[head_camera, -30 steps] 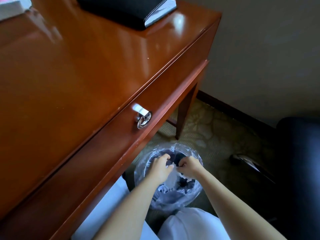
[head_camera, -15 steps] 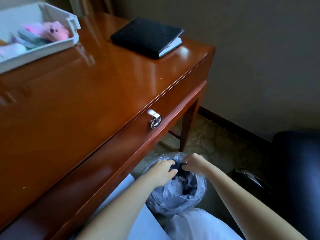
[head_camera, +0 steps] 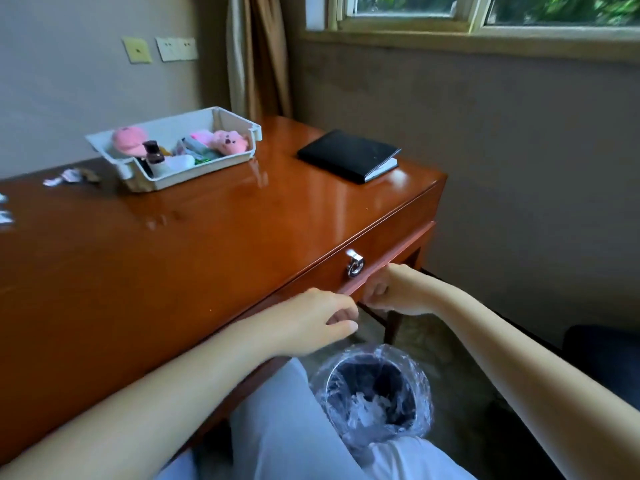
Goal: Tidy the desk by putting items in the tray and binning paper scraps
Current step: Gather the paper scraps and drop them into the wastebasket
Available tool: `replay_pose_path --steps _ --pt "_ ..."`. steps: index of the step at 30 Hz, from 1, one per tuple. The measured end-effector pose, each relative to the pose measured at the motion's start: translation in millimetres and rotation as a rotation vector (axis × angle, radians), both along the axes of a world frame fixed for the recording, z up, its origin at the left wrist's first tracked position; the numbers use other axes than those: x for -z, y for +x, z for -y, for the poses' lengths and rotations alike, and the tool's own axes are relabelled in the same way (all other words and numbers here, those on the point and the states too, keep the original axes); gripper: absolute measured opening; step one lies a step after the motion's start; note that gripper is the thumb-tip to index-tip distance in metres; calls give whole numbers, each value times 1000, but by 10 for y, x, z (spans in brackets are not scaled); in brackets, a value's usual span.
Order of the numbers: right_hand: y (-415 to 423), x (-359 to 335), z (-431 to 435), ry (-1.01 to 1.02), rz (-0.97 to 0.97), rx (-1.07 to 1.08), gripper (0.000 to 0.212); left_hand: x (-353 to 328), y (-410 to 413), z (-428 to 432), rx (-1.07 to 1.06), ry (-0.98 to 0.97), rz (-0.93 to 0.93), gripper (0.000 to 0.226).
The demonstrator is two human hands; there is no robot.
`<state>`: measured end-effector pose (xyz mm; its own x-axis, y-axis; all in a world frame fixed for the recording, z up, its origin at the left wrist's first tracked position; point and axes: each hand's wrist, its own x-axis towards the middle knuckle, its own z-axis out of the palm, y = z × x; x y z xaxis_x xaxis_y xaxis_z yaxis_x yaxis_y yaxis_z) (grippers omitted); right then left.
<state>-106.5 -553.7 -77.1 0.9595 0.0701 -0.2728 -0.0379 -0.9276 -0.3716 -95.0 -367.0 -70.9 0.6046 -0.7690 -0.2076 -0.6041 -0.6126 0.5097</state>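
On the glossy wooden desk paper scraps lie left of the white tray, while both empty hands, left loosely open, right seemingly half-curled, hang above the lined bin.

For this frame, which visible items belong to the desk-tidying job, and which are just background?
Part of the job:
white tray holding pink toys and a small bottle
paper scraps on the desk's far left
lined bin with scraps inside
left hand, right hand

Just there:
black notebook
drawer ring pull
curtain
window
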Motion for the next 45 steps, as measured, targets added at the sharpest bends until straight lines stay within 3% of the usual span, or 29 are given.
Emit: replay_pose_path --steps 7,13,23,30,34,39,45 --pt "-3 -725 -652 -51 118 -215 17 -704 -178 -783 -80 37 187 29" --pt "80 -1023 -1370 -30 174 -356 18 -911 -310 -1498 -280 138 284 34" --pt "316 -835 -2762 41 185 -636 22 -718 -691 -2932 -653 184 341 40" --pt "330 -562 -3771 77 205 -833 40 -468 -1180 -3847 -956 236 354 44" --pt "328 -449 -4204 80 277 -818 50 -329 -1379 -4203 -1118 249 458 52" --pt "319 -327 -4558 52 535 -712 61 -183 -1639 -4558 -1381 293 587 69" --pt "402 -274 -4860 133 402 -669 61 -127 -1713 -4804 -1590 220 434 92"
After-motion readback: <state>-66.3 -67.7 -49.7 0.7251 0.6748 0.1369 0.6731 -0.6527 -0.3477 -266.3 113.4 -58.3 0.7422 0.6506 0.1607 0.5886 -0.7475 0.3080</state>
